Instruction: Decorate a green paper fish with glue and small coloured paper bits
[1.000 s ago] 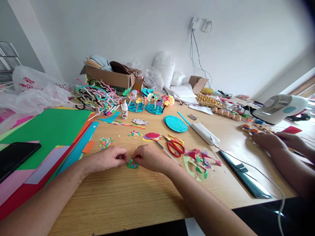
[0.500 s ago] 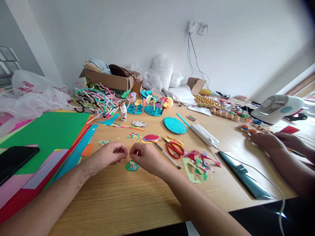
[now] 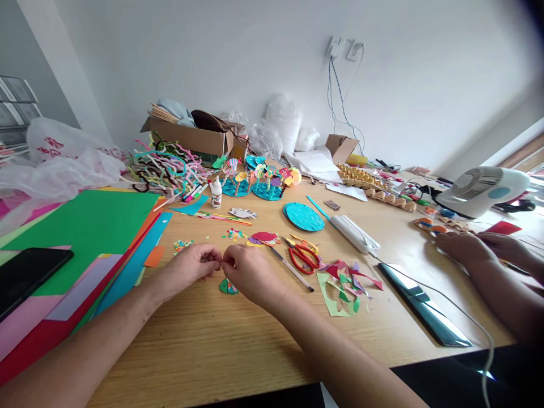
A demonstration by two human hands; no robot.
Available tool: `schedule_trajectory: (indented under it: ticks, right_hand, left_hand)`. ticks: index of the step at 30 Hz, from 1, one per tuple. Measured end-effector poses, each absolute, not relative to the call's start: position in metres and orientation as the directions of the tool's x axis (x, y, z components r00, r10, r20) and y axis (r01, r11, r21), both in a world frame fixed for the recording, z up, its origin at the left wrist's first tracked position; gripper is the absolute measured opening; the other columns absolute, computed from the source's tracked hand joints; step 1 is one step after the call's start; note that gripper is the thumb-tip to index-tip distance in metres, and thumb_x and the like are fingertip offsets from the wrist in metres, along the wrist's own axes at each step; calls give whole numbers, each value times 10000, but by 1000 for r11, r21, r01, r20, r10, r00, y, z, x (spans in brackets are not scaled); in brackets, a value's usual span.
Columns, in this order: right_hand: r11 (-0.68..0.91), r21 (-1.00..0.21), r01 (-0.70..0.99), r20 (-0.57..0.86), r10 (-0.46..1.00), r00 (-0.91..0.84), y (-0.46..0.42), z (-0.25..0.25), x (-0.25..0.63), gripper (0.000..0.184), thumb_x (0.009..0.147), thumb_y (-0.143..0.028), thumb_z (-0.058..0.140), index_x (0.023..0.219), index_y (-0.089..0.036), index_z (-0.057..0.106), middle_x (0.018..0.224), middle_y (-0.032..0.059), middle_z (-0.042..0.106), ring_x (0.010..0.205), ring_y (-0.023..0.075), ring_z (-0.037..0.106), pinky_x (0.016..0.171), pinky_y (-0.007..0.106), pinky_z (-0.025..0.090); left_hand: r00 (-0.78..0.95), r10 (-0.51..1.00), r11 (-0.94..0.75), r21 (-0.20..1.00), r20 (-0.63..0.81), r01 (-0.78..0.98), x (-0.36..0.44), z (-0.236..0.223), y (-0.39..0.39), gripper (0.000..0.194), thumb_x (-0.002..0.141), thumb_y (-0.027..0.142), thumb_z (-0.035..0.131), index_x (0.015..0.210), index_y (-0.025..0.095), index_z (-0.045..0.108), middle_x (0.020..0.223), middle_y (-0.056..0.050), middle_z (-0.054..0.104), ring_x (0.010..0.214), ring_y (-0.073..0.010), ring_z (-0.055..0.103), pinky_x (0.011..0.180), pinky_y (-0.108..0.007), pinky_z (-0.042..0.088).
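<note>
My left hand (image 3: pixel 203 263) and my right hand (image 3: pixel 250 272) meet fingertip to fingertip above the table, each in a pinch. Whatever they hold is too small to make out. Just below them lies a green paper fish (image 3: pixel 228 287) with coloured bits on its body, partly covered by my right hand. Small heaps of confetti-like paper bits (image 3: pixel 234 233) sit beyond my hands, and another heap (image 3: pixel 182 245) is by my left wrist. Right of my hands are a pen (image 3: pixel 293 270), red-handled scissors (image 3: pixel 304 256) and a stack of red, yellow and purple paper shapes (image 3: pixel 264 238).
Coloured paper sheets (image 3: pixel 97 218) with a black phone (image 3: pixel 32 277) cover the left. A glue bottle (image 3: pixel 216 194), blue discs (image 3: pixel 304 217), paper scraps (image 3: pixel 345 286) and a power strip (image 3: pixel 354 233) lie around. Another person's hands (image 3: pixel 465 247) work at the right, near a fan (image 3: pixel 484 190).
My fingertips have come together from slightly apart, and my right hand has shifted a little left over the fish. The whole view has shifted slightly.
</note>
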State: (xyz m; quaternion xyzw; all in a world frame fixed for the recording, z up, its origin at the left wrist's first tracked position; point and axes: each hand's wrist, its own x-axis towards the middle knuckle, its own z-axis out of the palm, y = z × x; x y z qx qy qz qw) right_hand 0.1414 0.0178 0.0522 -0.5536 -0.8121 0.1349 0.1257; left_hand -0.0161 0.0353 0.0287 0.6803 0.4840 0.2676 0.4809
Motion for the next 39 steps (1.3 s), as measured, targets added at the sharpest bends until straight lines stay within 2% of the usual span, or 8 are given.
schedule_trajectory:
  ticks: [4, 13, 19, 24, 30, 34, 39]
  right_hand:
    - [342, -340, 876, 61, 938, -342, 18, 51, 138, 202, 855, -194, 506, 841, -162, 705, 854, 90, 727, 741, 183, 635, 590, 260, 342]
    - [348, -434, 831, 106, 936, -337, 21, 46, 140, 138, 815, -125, 543, 790, -167, 671, 775, 38, 713, 668, 127, 598, 547, 218, 326]
    - [364, -542, 757, 178, 930, -320, 19, 41, 143, 84, 803, -101, 584, 800, -166, 635, 783, 26, 686, 687, 122, 586, 572, 201, 351]
    - [385, -483, 786, 188, 923, -336, 18, 40, 140, 73, 834, -134, 571, 847, -170, 634, 861, 41, 684, 757, 148, 603, 621, 223, 370]
    - [378, -380, 844, 144, 926, -350, 17, 42, 137, 137, 884, -181, 506, 875, -170, 643, 906, 64, 689, 781, 171, 611, 614, 250, 355]
    - [339, -441, 831, 117, 940, -321, 18, 43, 136, 146, 863, -151, 511, 830, -163, 653, 880, 72, 696, 772, 169, 608, 621, 249, 356]
    - [314, -512, 799, 112, 947, -301, 22, 40, 138, 118, 800, -97, 560, 773, -166, 652, 775, 37, 696, 705, 141, 590, 597, 222, 352]
  left_hand:
    - [364, 927, -70, 913, -90, 403, -17, 27, 37, 276, 637, 451, 579, 695, 181, 594, 554, 39, 499, 551, -147, 440, 515, -260, 320]
    - [358, 930, -45, 940, -85, 339, -17, 25, 36, 229, 634, 390, 545, 719, 183, 591, 570, 43, 510, 556, -145, 464, 530, -258, 332]
    - [344, 936, -35, 949, -79, 314, -18, 21, 37, 224, 648, 397, 562, 722, 187, 583, 560, 44, 509, 558, -149, 481, 531, -259, 329]
    - [337, 939, -39, 948, -73, 315, -19, 22, 37, 249, 665, 437, 579, 705, 191, 586, 548, 44, 500, 551, -150, 477, 526, -260, 322]
    - [333, 940, -40, 943, -77, 331, -17, 25, 35, 196, 635, 375, 567, 690, 188, 589, 553, 41, 514, 562, -155, 483, 541, -266, 338]
    - [328, 941, -38, 941, -79, 336, -16, 26, 34, 209, 636, 384, 567, 695, 185, 592, 569, 37, 526, 570, -158, 493, 545, -271, 351]
    - [330, 941, -37, 944, -78, 327, -15, 27, 35, 242, 639, 405, 577, 725, 181, 603, 568, 41, 521, 570, -156, 496, 549, -271, 359]
